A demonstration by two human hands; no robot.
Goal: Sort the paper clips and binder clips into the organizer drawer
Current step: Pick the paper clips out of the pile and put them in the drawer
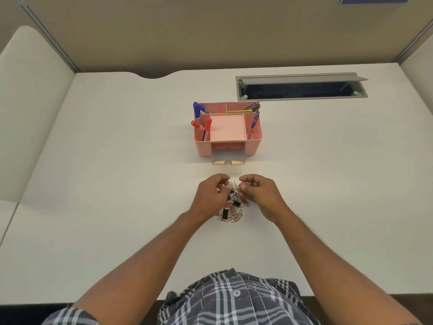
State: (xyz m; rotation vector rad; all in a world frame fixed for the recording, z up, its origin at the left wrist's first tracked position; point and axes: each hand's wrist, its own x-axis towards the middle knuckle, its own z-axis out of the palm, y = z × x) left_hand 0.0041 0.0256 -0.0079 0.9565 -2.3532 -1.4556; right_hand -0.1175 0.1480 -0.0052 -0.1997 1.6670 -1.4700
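Looks like this one's barely getting going. The mixed pile of paper clips (234, 213) and black binder clips (225, 214) is still sitting on the white desk (117, 184) right in front of the person. Both hands are working at the far edge of it: the left hand (210, 195) and the right hand (260, 194) are both curled in, each pinching at a tangle of silver paper clips between them. Past them, the pink organizer (228, 130) is standing with markers and pens in it, and its little drawer (228, 158) is pulled out toward the pile. Can't make out any clips in it, so I'm guessing nearly all the sorting is still left
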